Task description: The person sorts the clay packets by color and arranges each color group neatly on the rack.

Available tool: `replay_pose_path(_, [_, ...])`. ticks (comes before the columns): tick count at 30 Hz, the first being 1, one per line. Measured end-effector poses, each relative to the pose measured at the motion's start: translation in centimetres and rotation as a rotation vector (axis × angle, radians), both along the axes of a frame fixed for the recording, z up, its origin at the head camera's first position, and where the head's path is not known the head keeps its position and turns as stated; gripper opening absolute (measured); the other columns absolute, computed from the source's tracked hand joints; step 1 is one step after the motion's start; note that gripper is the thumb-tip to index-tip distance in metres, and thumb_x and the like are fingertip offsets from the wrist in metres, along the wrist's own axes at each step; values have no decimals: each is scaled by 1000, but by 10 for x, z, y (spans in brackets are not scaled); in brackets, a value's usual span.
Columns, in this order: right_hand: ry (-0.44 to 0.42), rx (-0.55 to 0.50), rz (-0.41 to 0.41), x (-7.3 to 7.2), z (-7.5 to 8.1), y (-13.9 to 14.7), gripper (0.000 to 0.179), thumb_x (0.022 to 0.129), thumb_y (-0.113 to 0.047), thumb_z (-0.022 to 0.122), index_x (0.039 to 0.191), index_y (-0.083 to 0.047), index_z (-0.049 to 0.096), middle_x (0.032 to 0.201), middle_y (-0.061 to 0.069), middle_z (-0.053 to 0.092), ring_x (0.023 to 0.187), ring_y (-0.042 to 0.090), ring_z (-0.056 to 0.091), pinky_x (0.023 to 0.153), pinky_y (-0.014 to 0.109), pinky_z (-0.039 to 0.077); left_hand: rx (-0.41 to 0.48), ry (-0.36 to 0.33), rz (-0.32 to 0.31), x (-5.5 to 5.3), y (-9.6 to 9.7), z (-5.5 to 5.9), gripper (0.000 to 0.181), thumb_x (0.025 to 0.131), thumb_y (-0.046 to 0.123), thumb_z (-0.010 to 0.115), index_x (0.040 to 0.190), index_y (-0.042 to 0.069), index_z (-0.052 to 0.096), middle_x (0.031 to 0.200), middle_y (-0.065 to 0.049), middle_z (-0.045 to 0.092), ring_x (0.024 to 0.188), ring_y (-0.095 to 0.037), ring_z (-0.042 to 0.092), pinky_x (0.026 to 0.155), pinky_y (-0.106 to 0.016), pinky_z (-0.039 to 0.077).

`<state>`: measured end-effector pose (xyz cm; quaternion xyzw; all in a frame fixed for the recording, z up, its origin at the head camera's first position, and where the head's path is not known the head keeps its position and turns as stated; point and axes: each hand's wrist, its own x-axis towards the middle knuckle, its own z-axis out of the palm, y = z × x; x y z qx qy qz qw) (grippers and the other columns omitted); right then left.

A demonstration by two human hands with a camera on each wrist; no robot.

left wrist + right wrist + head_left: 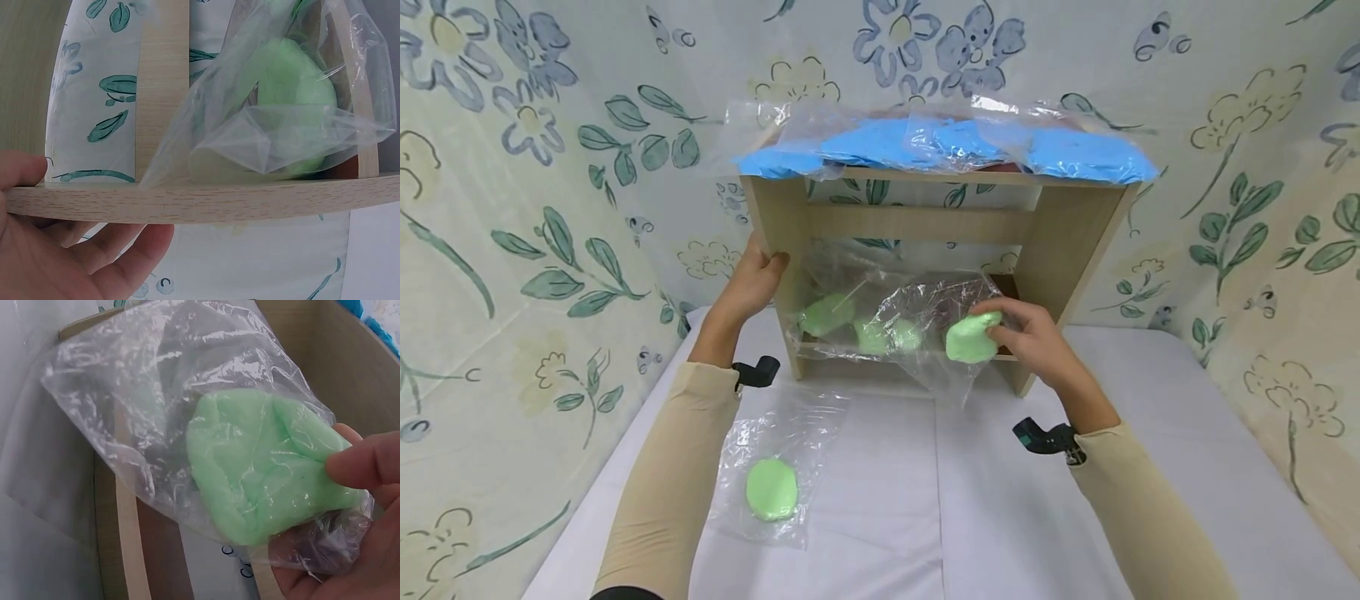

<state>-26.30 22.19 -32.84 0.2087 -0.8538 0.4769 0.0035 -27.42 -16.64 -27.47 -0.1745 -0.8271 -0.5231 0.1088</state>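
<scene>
A small wooden shelf unit (1078, 242) stands on the white-covered table. My left hand (756, 279) grips its left side panel (206, 203), thumb on the inner face and fingers outside. In my right hand (1033, 337) I pinch a clear plastic bag holding a light green clay lump (262, 462), over the right part of the lower shelf. Further green lumps in clear bags (827, 315) rest on the lower shelf, left of that hand. Another bagged green lump (772, 489) lies flat on the table in front of the unit's left side.
Blue material in clear bags (955, 146) covers the unit's top and hangs slightly over its front edge. A flower-patterned cloth (647, 158) stands behind and on both sides. The white tablecloth (880, 500) has a crease running toward the front.
</scene>
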Motion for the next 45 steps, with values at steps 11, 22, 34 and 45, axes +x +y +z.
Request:
replay_pose_path(11, [-129,-45,-133,-36,-14,-15,39,95,-7,54,133,-8,60,146,14,51,118,28,50,83,29,51,-5,8,1,2,2,2,61,100,-1,33,156,11,14,161,-17,24,152,-40,22,117,-66,28])
replay_pose_path(22, [-266,1,-269,-51,-40,-19,47,102,-17,50,146,-2,44,138,24,49,84,14,57,69,18,50,-25,23,19,1,4,3,61,100,0,34,156,12,16,160,-17,25,151,-40,24,117,-66,29])
replay_pose_path(34, [-258,-9,-359,-47,-45,-28,50,98,-22,57,140,3,49,129,25,57,69,5,64,64,15,54,-11,42,-4,1,2,2,59,99,-1,33,155,10,19,159,-17,29,150,-41,27,116,-65,31])
replay_pose_path(45, [108,501,-331,-46,-40,-41,60,95,-35,55,144,-1,46,150,30,39,139,51,32,113,63,33,-9,33,-8,1,0,1,60,99,-2,33,156,11,17,159,-18,26,151,-41,24,116,-65,30])
